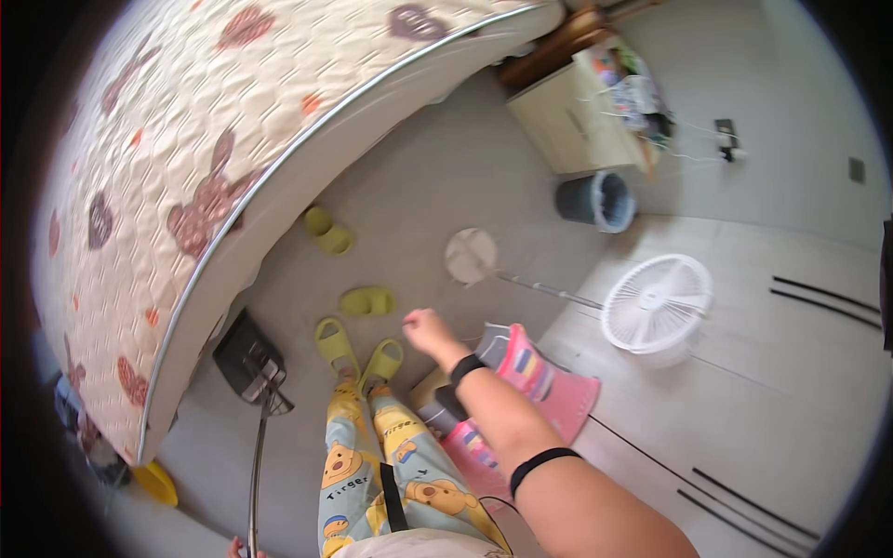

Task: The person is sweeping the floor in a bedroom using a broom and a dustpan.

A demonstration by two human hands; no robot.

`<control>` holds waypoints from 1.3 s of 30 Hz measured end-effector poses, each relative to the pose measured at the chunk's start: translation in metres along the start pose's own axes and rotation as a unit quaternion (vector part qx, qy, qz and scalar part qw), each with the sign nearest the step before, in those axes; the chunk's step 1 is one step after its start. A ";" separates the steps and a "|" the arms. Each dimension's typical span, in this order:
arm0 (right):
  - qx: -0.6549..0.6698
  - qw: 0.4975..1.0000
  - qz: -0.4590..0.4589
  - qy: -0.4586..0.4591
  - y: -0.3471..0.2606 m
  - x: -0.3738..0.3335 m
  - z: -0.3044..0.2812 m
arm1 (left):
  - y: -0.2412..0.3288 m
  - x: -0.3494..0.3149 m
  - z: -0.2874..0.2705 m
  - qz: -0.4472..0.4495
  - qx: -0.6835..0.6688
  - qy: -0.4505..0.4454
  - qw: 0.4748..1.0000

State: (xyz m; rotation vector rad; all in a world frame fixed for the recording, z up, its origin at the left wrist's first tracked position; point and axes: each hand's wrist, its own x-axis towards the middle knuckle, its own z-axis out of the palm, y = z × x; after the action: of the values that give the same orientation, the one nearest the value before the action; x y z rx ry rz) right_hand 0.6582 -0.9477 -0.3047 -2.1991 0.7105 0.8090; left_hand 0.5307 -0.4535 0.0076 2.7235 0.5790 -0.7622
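Note:
At the lower edge my left hand (239,549), cut off by the picture's rim, closes round the long metal handle of a dustpan. The black dustpan (249,358) is low over the floor beside the bed. My right hand (426,332) is held out in front of me, above the floor near my feet, with its fingers curled closed. Whatever it may hold is hidden. Two loose yellow-green slippers (368,300) lie on the floor beyond my feet, one farther off by the bed. I wear a matching pair.
A bed with a patterned mattress (279,93) fills the upper left. A white standing fan (656,302), a grey bin (591,202) and a pale cabinet (558,121) are at right. Pink items (549,386) sit beside my right arm; a yellow basin (155,484) is at lower left.

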 end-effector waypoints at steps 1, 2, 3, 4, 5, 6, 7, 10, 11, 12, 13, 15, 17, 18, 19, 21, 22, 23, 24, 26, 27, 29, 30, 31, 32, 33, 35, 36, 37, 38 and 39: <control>0.001 1.000 -0.025 -0.009 -0.016 -0.008 0.001 | 0.005 0.000 -0.001 0.011 0.012 0.000 1.000; 0.020 0.998 -0.055 0.020 -0.032 -0.017 0.002 | 0.002 0.001 0.001 0.027 0.019 0.000 0.999; 0.017 0.997 -0.069 -0.003 -0.052 -0.027 -0.004 | -0.005 -0.001 0.003 0.035 0.026 0.001 0.999; 0.039 0.997 -0.073 -0.013 -0.060 -0.035 -0.009 | -0.012 0.000 0.007 0.048 0.034 -0.001 0.998; 0.038 0.995 -0.086 -0.008 -0.067 -0.044 -0.015 | -0.021 0.001 0.011 0.060 0.045 -0.005 0.997; 0.037 0.994 -0.102 -0.004 -0.073 -0.050 -0.021 | -0.031 0.001 0.014 0.070 0.057 -0.007 0.996; 0.037 0.994 -0.104 0.006 -0.075 -0.056 -0.028 | -0.041 0.001 0.019 0.079 0.071 -0.011 0.994; 0.046 0.994 -0.097 0.032 -0.069 -0.067 -0.047 | -0.077 0.004 0.032 0.119 0.123 -0.018 0.985; 0.033 0.995 -0.085 0.045 -0.062 -0.069 -0.055 | -0.090 0.005 0.037 0.150 0.144 -0.010 0.978; 0.023 0.996 -0.072 0.056 -0.053 -0.071 -0.060 | -0.106 0.007 0.043 0.217 0.176 0.024 0.960; 0.013 0.996 -0.047 0.076 -0.034 -0.070 -0.062 | -0.121 0.015 0.051 0.358 0.149 0.139 0.911; -0.012 0.996 -0.001 0.093 0.000 -0.068 -0.061 | -0.090 0.013 0.037 0.164 0.115 0.016 0.980; -0.018 0.995 0.053 0.081 0.028 -0.066 -0.064 | -0.073 0.015 0.032 0.131 0.101 0.007 0.986; -0.008 0.994 0.085 0.067 0.040 -0.065 -0.062 | -0.067 0.016 0.030 0.118 0.100 0.004 0.988; -0.010 0.993 0.098 0.068 0.053 -0.061 -0.060 | -0.059 0.016 0.030 0.109 0.098 0.002 0.989; -0.014 0.991 0.120 0.054 0.072 -0.051 -0.056 | -0.047 0.017 0.027 0.090 0.100 -0.003 0.991; -0.034 0.990 0.125 0.049 0.079 -0.045 -0.052 | -0.042 0.018 0.026 0.079 0.103 -0.006 0.991; -0.035 0.989 0.134 0.046 0.088 -0.038 -0.049 | -0.034 0.017 0.026 0.070 0.104 -0.009 0.992; -0.036 0.988 0.142 0.041 0.096 -0.029 -0.045 | -0.026 0.020 0.025 0.060 0.108 -0.012 0.992; -0.058 0.987 0.151 0.026 0.116 -0.004 -0.041 | -0.012 0.022 0.033 0.037 0.116 -0.019 0.992; -0.081 0.984 0.156 0.019 0.127 0.010 -0.038 | -0.007 0.021 0.036 0.026 0.123 -0.024 0.992; -0.058 0.984 0.168 -0.006 0.148 0.047 -0.033 | 0.008 0.024 0.043 0.001 0.137 -0.026 0.990; -0.036 0.983 0.178 -0.019 0.160 0.067 -0.028 | 0.014 0.025 0.047 -0.010 0.145 -0.030 0.989; -0.034 0.982 0.181 -0.031 0.178 0.088 -0.019 | 0.021 0.026 0.052 -0.022 0.153 -0.032 0.988; -0.059 0.984 0.169 0.001 0.195 0.108 -0.010 | 0.029 0.029 0.057 -0.033 0.159 -0.033 0.986; -0.083 0.984 0.155 0.032 0.212 0.128 0.000 | 0.035 0.029 0.063 -0.045 0.166 -0.036 0.984; -0.098 0.983 0.155 0.012 0.254 0.169 0.015 | 0.048 0.039 0.078 -0.055 0.179 -0.047 0.981; -0.115 0.983 0.146 -0.003 0.270 0.186 0.022 | 0.053 0.041 0.082 -0.064 0.184 -0.050 0.980; -0.115 0.982 0.151 -0.014 0.286 0.200 0.029 | 0.056 0.045 0.085 -0.072 0.191 -0.056 0.977; -0.139 0.981 0.132 0.016 0.300 0.215 0.033 | 0.062 0.050 0.094 -0.075 0.194 -0.063 0.976; -0.162 0.979 0.112 0.045 0.311 0.227 0.037 | 0.067 0.055 0.099 -0.076 0.197 -0.067 0.975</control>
State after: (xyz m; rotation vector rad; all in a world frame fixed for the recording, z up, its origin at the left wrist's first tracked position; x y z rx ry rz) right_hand 0.5858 -1.1701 -0.6127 -2.4895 0.9402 1.0017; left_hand 0.5597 -0.5296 -0.0954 2.9705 0.6734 -1.2040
